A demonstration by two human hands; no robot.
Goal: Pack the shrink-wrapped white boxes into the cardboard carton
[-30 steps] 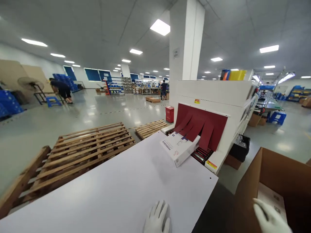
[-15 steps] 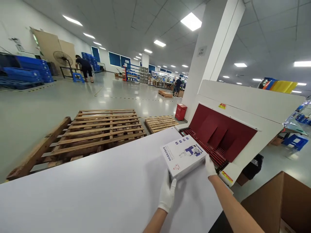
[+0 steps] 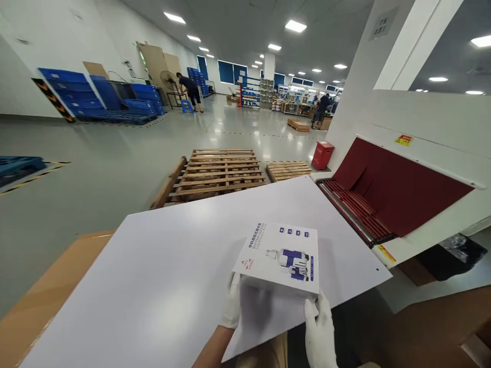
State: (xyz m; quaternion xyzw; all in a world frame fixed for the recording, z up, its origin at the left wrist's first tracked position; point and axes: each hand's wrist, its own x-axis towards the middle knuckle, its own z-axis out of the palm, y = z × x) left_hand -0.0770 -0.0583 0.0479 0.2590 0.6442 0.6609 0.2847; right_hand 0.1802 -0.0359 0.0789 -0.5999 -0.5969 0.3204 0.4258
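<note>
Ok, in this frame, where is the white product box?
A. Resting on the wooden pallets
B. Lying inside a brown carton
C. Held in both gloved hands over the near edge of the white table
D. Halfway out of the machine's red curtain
C: the white product box is gripped by the left hand and right hand above the white table, clear of the red curtain.

Wooden pallets (image 3: 224, 171) are laid on the grey floor; a red bin (image 3: 322, 155) is set by the pillar (image 3: 368, 76); blue crates (image 3: 95, 97) are stacked along the wall.
</note>
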